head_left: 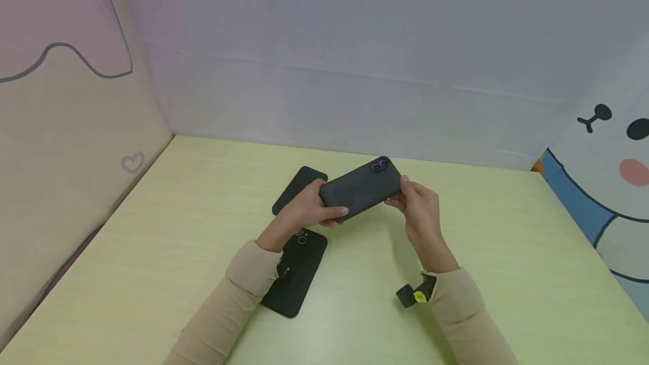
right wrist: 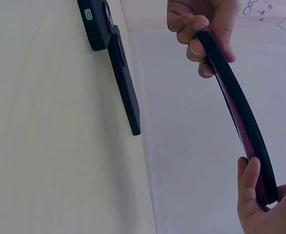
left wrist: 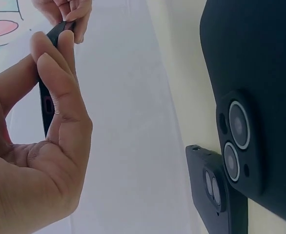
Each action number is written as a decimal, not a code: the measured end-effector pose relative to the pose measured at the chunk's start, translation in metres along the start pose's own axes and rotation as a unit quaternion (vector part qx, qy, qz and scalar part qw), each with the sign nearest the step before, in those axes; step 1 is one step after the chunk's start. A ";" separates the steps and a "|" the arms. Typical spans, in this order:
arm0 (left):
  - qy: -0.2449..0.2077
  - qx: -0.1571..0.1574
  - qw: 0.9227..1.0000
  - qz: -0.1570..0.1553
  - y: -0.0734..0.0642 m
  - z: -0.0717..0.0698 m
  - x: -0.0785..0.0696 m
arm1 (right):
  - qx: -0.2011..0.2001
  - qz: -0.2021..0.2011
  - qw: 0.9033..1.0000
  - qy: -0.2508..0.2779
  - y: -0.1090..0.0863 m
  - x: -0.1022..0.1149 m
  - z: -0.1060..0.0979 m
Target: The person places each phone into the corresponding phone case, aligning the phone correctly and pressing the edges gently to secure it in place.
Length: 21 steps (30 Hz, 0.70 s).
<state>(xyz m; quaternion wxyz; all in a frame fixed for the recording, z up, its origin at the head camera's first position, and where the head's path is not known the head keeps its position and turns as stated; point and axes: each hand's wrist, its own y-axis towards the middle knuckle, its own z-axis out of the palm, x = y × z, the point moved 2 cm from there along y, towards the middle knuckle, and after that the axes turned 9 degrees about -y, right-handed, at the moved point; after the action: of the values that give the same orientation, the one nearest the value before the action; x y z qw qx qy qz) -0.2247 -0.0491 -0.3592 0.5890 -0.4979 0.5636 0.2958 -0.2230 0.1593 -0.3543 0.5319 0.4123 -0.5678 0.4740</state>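
Both hands hold a phone in a black case above the table, tilted with its twin-camera end up to the right. My left hand grips the lower left end, thumb across the back. At the other end, my right hand pinches the corner near the cameras. Seen edge-on in the right wrist view, the case looks slightly bowed, with a purplish strip along one side. Beneath the left forearm lies another black-cased phone, back up and partly covered. A third dark phone lies behind the left hand.
The pale yellow table meets a whitish cloth wall at the back. Printed cloth panels stand at the left and right. A black wrist device with a yellow spot sits at the right cuff.
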 end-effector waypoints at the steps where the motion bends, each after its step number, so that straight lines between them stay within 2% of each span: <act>1: 0.001 0.000 1.000 -0.002 0.000 0.000 0.000 | 0.000 -0.001 1.000 -0.001 0.000 0.000 0.000; 6: 0.029 0.008 1.000 0.004 -0.001 -0.002 0.000 | -0.009 -0.003 1.000 0.000 0.000 0.000 0.000; 10: 0.044 0.021 0.999 0.023 -0.002 -0.002 0.001 | -0.021 0.002 1.000 0.003 0.001 -0.001 0.000; 15: 0.026 0.033 0.999 0.031 0.000 -0.002 0.003 | -0.031 0.006 0.999 0.005 0.001 -0.002 0.000; 21: 0.022 0.020 0.999 0.025 0.001 -0.002 0.003 | -0.038 -0.007 0.999 -0.006 0.000 -0.002 0.001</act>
<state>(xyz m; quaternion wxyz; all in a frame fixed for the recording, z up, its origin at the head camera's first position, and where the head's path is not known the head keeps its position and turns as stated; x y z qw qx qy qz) -0.2261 -0.0512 -0.3625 0.5784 -0.4785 0.5945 0.2883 -0.2233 0.1587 -0.3563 0.5466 0.3988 -0.5858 0.4462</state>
